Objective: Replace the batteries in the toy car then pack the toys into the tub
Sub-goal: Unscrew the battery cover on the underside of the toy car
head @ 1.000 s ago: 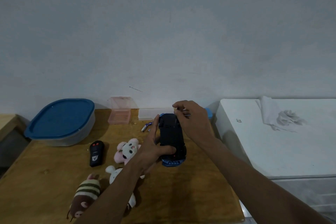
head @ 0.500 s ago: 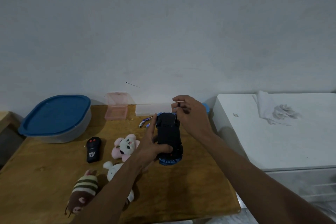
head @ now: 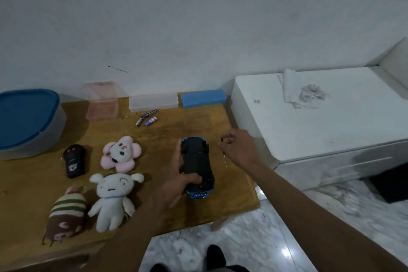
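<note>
Our left hand [head: 176, 183] gripping the upturned blue-and-black plastic toy car [head: 196, 159] over the wooden worktop [head: 154, 139], our right hand [head: 239, 150] pinching a thin metal-shafted tool [head: 224, 158] just beside it

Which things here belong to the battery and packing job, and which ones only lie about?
For the job: toy car, batteries, screwdriver, pink plush, white plush, striped plush, remote, tub.

Lying about: pink box, clear box, blue box, cloth.

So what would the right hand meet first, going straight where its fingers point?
Probably the toy car, underside up in the left hand: the right hand, pinching a thin tool, points leftward at it. Depth unclear.
</note>
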{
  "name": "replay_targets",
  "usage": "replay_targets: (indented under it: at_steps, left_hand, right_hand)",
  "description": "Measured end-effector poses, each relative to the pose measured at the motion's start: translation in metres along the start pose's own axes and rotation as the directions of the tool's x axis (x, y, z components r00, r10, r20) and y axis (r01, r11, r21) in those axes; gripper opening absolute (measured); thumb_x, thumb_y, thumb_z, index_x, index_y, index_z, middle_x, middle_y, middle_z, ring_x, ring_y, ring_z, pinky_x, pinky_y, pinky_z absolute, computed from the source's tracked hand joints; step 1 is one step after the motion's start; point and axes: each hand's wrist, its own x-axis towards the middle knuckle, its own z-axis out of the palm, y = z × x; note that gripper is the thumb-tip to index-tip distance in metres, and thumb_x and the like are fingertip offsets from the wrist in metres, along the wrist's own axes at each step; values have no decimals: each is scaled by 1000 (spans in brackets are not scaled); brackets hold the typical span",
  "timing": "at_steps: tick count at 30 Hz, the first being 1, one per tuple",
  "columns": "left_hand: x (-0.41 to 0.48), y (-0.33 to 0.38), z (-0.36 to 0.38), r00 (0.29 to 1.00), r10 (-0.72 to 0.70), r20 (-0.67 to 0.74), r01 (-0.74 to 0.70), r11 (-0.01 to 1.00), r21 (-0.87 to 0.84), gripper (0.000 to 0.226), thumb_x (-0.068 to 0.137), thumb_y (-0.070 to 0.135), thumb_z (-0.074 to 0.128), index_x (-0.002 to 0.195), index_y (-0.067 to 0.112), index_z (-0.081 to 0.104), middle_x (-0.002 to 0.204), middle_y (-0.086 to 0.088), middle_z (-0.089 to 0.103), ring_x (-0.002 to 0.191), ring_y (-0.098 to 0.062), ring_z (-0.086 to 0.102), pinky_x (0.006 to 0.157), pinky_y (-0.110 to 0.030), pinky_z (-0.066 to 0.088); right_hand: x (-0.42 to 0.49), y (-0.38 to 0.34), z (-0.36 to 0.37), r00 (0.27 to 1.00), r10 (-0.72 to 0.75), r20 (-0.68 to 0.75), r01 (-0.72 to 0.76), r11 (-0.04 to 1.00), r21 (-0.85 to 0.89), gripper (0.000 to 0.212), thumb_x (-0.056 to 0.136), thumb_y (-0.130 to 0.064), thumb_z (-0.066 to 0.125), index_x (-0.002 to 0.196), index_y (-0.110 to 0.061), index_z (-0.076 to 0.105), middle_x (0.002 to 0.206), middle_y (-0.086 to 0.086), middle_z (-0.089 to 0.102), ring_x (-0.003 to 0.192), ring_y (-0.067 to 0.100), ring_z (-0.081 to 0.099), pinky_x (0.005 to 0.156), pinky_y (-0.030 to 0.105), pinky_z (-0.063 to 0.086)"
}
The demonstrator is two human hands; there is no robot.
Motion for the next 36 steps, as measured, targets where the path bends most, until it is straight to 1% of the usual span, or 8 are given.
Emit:
replay_targets:
  at_steps: [3,7,9,13,17,26,32,36]
  left_hand:
    - [-2,-10,12,999,-23,-30,23,1000,-2,107,76,-20,60,148,46,15,136,-2,52,111,-22,59,78,-34,57]
    - [1,-19,22,998,-51,-46,50,998,-25,104,80,-21,57,148,46,16,130,3,55,106,-18,62,72,-32,58]
    - [3,-23,25,997,-54,-62,53,998,-16,106,79,-21,58,149,45,16,135,0,52,108,-18,61,72,-30,57]
    - [5,-27,29,993,-65,-95,62,998,-35,108,77,-22,58,148,48,16,134,-1,53,110,-21,61,71,-28,58]
    - [6,-30,28,992,-90,-89,82,993,-86,113,75,-23,60,140,61,20,136,-7,54,116,-30,59,86,-43,54]
    - [3,-27,28,992,-105,-68,98,991,-96,110,78,-23,57,142,58,19,126,-6,62,108,-27,65,73,-35,58]
    - [1,-15,18,995,-79,-55,72,992,-106,113,75,-25,59,146,52,18,129,-7,60,114,-32,61,90,-48,53]
    - [2,-3,7,998,-54,-25,50,988,-144,116,72,-27,59,146,52,16,132,-12,58,115,-37,60,91,-52,51]
  right_hand:
    - [-7,37,2,985,138,105,-132,989,-63,17,80,-13,71,97,-11,70,88,6,69,83,24,68,79,40,59]
    - [-22,74,10,970,143,195,-100,971,-216,12,79,-7,68,78,-19,67,95,14,70,87,30,67,80,36,56]
    - [-24,87,14,966,142,215,-86,964,-251,14,78,-3,65,88,-10,72,98,13,70,91,30,66,83,37,55]
    - [-23,100,18,957,184,226,-114,950,-291,25,77,-5,63,100,-14,69,102,5,69,97,22,64,82,28,52]
    - [-21,106,23,954,207,218,-143,951,-274,26,84,-5,62,108,-14,64,102,4,67,96,22,63,75,22,46]
    - [-16,108,20,948,208,240,-142,954,-264,26,81,-7,67,106,-16,62,100,4,65,91,20,61,75,23,50]
    - [-15,98,13,951,188,245,-111,948,-298,22,83,-15,65,105,-16,61,96,2,64,86,17,61,76,26,54]
    - [-6,62,1,975,129,181,-91,974,-207,20,90,-22,62,109,-17,60,97,1,63,85,15,62,70,21,50]
